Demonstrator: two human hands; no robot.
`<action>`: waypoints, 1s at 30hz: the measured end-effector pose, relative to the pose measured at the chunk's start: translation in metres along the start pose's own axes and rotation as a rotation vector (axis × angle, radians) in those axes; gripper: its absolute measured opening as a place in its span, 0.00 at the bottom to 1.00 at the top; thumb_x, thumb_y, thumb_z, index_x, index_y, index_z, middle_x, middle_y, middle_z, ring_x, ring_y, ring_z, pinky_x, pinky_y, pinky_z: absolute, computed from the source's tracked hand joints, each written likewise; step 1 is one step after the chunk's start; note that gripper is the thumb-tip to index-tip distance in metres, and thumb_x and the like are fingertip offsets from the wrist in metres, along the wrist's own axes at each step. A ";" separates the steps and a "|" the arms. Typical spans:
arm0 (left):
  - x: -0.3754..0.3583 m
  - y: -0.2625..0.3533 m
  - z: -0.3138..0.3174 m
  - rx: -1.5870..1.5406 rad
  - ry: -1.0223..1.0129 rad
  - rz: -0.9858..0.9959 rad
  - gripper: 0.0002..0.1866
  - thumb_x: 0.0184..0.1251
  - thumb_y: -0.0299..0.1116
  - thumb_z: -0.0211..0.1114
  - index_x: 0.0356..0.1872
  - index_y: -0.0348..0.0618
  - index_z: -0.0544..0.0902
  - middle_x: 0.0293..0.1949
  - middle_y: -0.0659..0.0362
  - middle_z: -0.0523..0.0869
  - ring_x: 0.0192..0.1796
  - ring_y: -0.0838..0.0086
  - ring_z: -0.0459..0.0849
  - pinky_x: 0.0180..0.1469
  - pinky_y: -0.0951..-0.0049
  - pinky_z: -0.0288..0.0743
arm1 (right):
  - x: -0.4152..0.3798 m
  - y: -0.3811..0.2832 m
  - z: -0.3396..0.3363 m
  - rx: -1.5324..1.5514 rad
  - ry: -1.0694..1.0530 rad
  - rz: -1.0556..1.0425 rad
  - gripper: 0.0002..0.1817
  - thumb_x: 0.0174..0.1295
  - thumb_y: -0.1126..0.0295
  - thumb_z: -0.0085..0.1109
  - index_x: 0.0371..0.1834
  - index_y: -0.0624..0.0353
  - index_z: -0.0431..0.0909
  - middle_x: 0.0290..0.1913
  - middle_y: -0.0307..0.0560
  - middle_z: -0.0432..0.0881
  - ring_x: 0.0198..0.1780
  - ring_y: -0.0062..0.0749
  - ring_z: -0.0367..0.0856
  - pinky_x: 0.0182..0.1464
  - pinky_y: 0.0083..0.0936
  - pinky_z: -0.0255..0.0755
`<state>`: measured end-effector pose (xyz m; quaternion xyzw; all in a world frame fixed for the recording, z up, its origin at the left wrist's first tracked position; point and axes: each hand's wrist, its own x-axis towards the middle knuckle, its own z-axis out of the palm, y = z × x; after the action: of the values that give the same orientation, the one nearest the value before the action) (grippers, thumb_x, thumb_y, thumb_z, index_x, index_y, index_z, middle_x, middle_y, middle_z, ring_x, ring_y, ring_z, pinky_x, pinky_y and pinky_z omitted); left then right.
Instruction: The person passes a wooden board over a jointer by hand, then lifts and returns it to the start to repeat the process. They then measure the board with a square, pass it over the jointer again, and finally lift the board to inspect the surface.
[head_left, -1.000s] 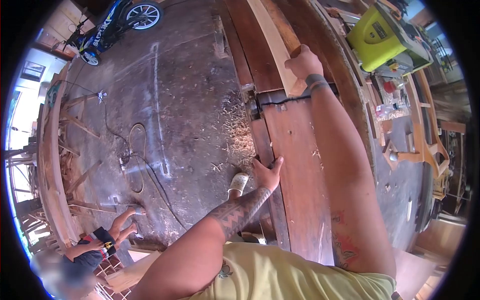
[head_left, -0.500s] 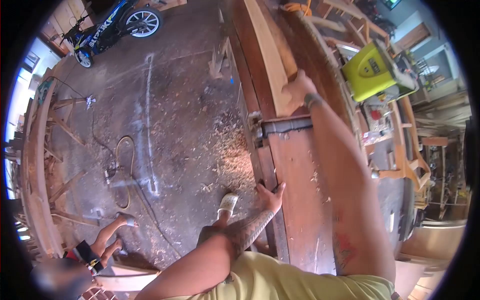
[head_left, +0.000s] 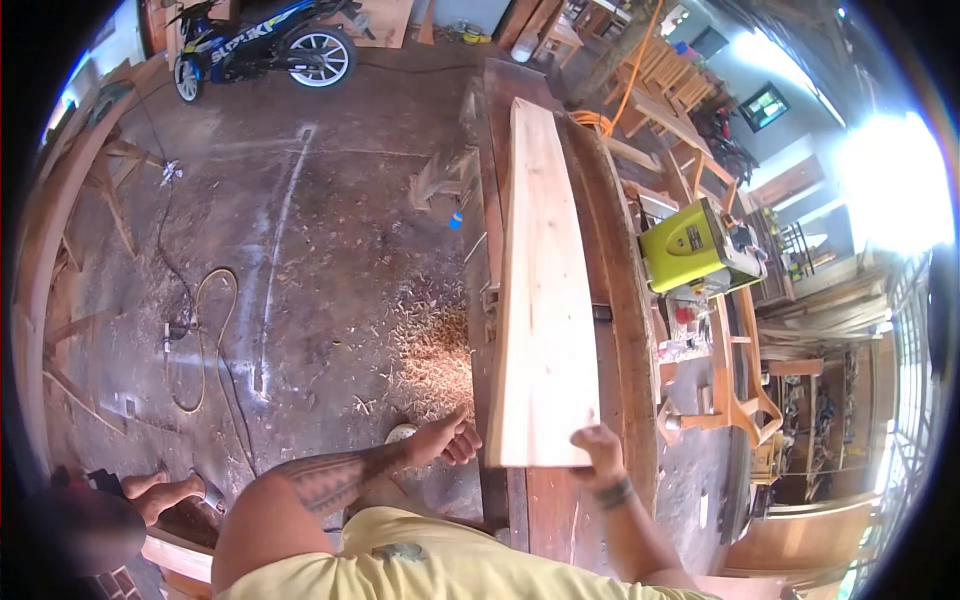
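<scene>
A long pale wooden board (head_left: 545,300) lies flat side up along the brown workbench (head_left: 550,505), its near end toward me. My right hand (head_left: 600,455) grips the board's near right corner, with a dark band on the wrist. Just left of the board's near end, my left hand (head_left: 450,440) hangs above the floor with fingers loosely curled, not touching the board. Part of a dark clamp (head_left: 601,313) shows at the board's right edge.
Wood shavings (head_left: 435,345) cover the floor left of the bench. A green machine (head_left: 690,245) and a wooden chair frame (head_left: 740,400) stand to the right. A hose (head_left: 205,350) lies on the floor; a motorcycle (head_left: 265,45) is at the back left. Another person's legs (head_left: 165,493) show at lower left.
The board has come back toward me and turned its wide face up, with my right hand on its near end. My left hand has left the bench edge and moved left.
</scene>
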<state>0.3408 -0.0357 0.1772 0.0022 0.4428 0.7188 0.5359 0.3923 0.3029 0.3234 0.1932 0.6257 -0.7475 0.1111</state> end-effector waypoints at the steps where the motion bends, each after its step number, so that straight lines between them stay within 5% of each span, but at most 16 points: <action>1: -0.018 0.003 0.009 0.019 -0.067 0.004 0.54 0.80 0.86 0.29 0.50 0.44 0.89 0.42 0.61 0.90 0.38 0.75 0.85 0.40 0.68 0.79 | -0.021 0.000 0.004 0.162 -0.029 0.023 0.23 0.64 0.71 0.68 0.63 0.61 0.84 0.41 0.44 0.91 0.40 0.37 0.93 0.42 0.38 0.91; 2: -0.024 -0.003 0.017 0.037 -0.162 0.096 0.56 0.81 0.85 0.25 0.53 0.43 0.89 0.44 0.59 0.91 0.41 0.73 0.86 0.44 0.66 0.79 | -0.046 -0.027 0.033 0.478 -0.055 0.182 0.18 0.64 0.71 0.69 0.57 0.61 0.86 0.40 0.43 0.91 0.41 0.38 0.93 0.47 0.40 0.92; 4: -0.036 -0.019 0.040 0.075 -0.356 0.271 0.60 0.81 0.84 0.18 0.59 0.40 0.88 0.47 0.57 0.92 0.46 0.69 0.88 0.53 0.63 0.80 | -0.072 -0.014 0.017 0.528 -0.051 0.200 0.16 0.64 0.70 0.69 0.55 0.61 0.86 0.41 0.44 0.92 0.42 0.40 0.94 0.46 0.40 0.92; 8: -0.042 -0.034 0.101 0.191 -0.118 0.298 0.39 0.93 0.68 0.44 0.60 0.38 0.87 0.45 0.58 0.92 0.46 0.75 0.86 0.52 0.65 0.80 | -0.109 0.032 -0.044 0.555 -0.132 0.201 0.19 0.66 0.66 0.64 0.58 0.61 0.86 0.45 0.46 0.94 0.47 0.45 0.95 0.48 0.47 0.92; 9: -0.059 -0.026 0.121 0.100 -0.091 0.387 0.28 0.94 0.57 0.55 0.45 0.41 0.87 0.28 0.63 0.85 0.30 0.77 0.83 0.36 0.70 0.78 | -0.115 0.041 -0.052 0.561 -0.108 0.211 0.23 0.65 0.65 0.65 0.62 0.62 0.85 0.49 0.48 0.94 0.51 0.48 0.95 0.52 0.49 0.92; 14: -0.091 -0.038 0.173 0.215 -0.150 0.378 0.30 0.93 0.60 0.55 0.45 0.41 0.87 0.26 0.65 0.82 0.28 0.79 0.80 0.32 0.71 0.75 | -0.174 0.024 -0.007 0.637 -0.174 0.161 0.42 0.62 0.60 0.67 0.80 0.68 0.73 0.66 0.59 0.89 0.66 0.61 0.91 0.67 0.62 0.88; 18: -0.139 0.025 0.231 0.384 -0.248 0.467 0.27 0.94 0.57 0.56 0.42 0.41 0.83 0.27 0.67 0.79 0.30 0.83 0.77 0.34 0.74 0.71 | -0.193 0.083 -0.028 0.850 -0.334 0.213 0.45 0.63 0.48 0.64 0.82 0.63 0.73 0.66 0.61 0.89 0.61 0.60 0.93 0.55 0.57 0.94; 19: -0.136 0.026 0.237 0.394 -0.260 0.474 0.28 0.94 0.57 0.56 0.41 0.41 0.83 0.27 0.66 0.79 0.30 0.83 0.77 0.34 0.74 0.71 | -0.202 0.085 -0.015 0.867 -0.091 0.233 0.41 0.66 0.41 0.61 0.76 0.58 0.80 0.62 0.59 0.91 0.55 0.55 0.94 0.42 0.46 0.94; 21: -0.125 0.022 0.242 0.416 -0.284 0.489 0.29 0.93 0.58 0.56 0.40 0.41 0.82 0.27 0.65 0.79 0.29 0.82 0.78 0.33 0.75 0.72 | -0.199 0.102 -0.016 1.030 -0.236 0.190 0.40 0.67 0.42 0.63 0.77 0.58 0.80 0.63 0.56 0.91 0.57 0.54 0.94 0.44 0.48 0.94; 25: -0.118 0.009 0.254 0.418 -0.189 0.501 0.30 0.93 0.59 0.56 0.41 0.39 0.81 0.28 0.64 0.81 0.28 0.81 0.79 0.32 0.75 0.73 | -0.203 0.121 -0.015 0.850 -0.071 0.030 0.36 0.70 0.39 0.59 0.70 0.55 0.83 0.58 0.52 0.93 0.50 0.46 0.95 0.36 0.37 0.91; 30: -0.121 -0.011 0.238 0.416 -0.258 0.282 0.28 0.91 0.57 0.59 0.50 0.35 0.85 0.29 0.61 0.84 0.30 0.79 0.81 0.33 0.74 0.74 | -0.203 0.116 -0.043 0.852 -0.222 0.117 0.40 0.65 0.47 0.67 0.77 0.60 0.79 0.63 0.56 0.92 0.63 0.54 0.92 0.57 0.51 0.91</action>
<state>0.5144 0.0218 0.3716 0.2652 0.5044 0.6737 0.4704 0.6292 0.3069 0.3006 0.1751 0.2343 -0.9474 0.1302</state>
